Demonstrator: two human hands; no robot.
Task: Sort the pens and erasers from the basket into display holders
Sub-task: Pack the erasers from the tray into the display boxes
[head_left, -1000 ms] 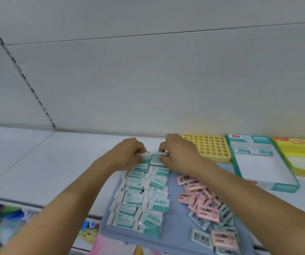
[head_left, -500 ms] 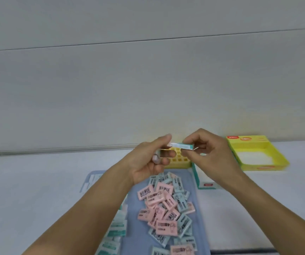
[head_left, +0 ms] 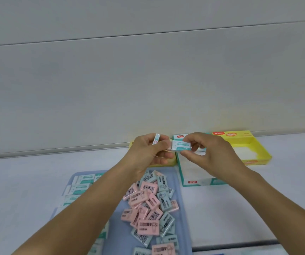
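Note:
My left hand (head_left: pixel 148 153) holds a white-and-teal eraser (head_left: pixel 156 139) upright, edge on to me. My right hand (head_left: pixel 208 153) pinches a second white-and-teal eraser (head_left: pixel 181 145) flat side up, just above the far end of the teal display box (head_left: pixel 199 182). Both hands are raised over the shelf, close together. Below them a blue tray (head_left: pixel 175 181) carries a loose pile of pink and pale-blue erasers (head_left: pixel 148 203) in its middle. Rows of white-and-teal erasers (head_left: pixel 80 183) lie along its left side, partly hidden by my left forearm.
A yellow display box (head_left: pixel 258 155) with a white floor stands to the right of the teal one. A yellow holder (head_left: pixel 171 162) shows behind my left hand. The white shelf runs left and right, with a grey back wall behind.
My view has swung right. Both hands lifted from the eraser rows, each now holding one white-and-teal eraser, and they have drawn apart over the teal box.

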